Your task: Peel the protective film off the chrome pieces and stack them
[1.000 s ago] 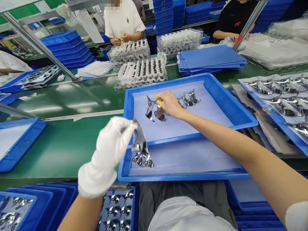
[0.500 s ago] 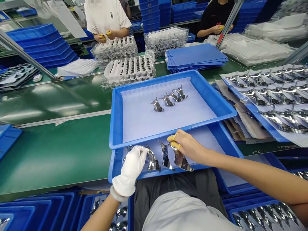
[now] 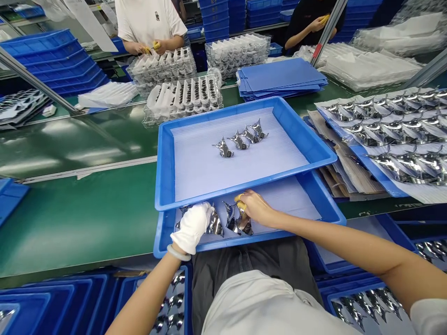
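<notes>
The left hand (image 3: 193, 227), in a white glove, is at the lower blue tray (image 3: 319, 197)'s near left corner — its fingers are at a shiny piece (image 3: 216, 226), but I can't tell if they pinch it. The right hand (image 3: 257, 209) pinches another shiny piece (image 3: 245, 223) by the near edge. Four little pieces (image 3: 240, 141) sit in the upper tray (image 3: 301, 135).

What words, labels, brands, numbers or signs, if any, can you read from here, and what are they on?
None can be read.
Hanging paper sheet: any print is too faint to read.
White shirt: small dark chest mark, too small to make out.
Tall stack of blue bins: marks too blurred to read.
Shiny part at the right hand: no legible marking.
</notes>
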`<state>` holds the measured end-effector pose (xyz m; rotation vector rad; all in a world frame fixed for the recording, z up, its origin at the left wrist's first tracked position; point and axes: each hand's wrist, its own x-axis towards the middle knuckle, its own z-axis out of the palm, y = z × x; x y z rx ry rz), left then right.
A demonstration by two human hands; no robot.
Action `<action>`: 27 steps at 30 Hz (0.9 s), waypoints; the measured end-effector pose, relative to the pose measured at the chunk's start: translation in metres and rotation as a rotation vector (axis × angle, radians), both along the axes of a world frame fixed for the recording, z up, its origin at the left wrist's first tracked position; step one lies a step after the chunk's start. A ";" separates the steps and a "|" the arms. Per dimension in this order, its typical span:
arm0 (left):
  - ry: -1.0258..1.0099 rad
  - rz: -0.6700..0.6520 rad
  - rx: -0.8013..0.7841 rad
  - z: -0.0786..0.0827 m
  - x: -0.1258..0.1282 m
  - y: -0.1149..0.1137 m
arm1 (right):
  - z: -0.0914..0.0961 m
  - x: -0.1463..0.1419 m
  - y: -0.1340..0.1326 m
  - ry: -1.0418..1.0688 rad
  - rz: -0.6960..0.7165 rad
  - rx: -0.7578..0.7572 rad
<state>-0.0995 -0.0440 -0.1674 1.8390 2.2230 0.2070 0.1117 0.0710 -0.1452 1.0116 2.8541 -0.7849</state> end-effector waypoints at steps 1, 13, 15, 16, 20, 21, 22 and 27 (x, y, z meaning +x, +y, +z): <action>0.014 -0.011 -0.019 -0.001 0.001 0.002 | -0.001 -0.005 0.002 -0.022 -0.001 -0.010; 0.080 -0.052 -0.022 -0.007 -0.001 -0.002 | -0.008 -0.022 0.006 -0.162 0.111 -0.027; 0.072 -0.047 0.004 -0.005 -0.005 -0.005 | -0.005 -0.014 0.009 -0.159 0.130 -0.024; 0.068 -0.043 0.013 -0.004 -0.007 -0.007 | -0.004 -0.010 0.011 -0.163 0.134 -0.020; 0.040 -0.055 0.029 -0.003 -0.014 -0.009 | -0.009 0.005 0.017 -0.191 0.124 0.016; 0.033 -0.064 0.034 -0.004 -0.014 -0.009 | -0.011 0.007 0.018 -0.196 0.118 0.032; 0.027 -0.074 0.038 -0.006 -0.014 -0.008 | -0.014 0.009 0.018 -0.198 0.114 0.049; 0.021 -0.150 0.041 -0.021 -0.013 -0.010 | -0.027 0.009 0.012 -0.199 0.106 0.143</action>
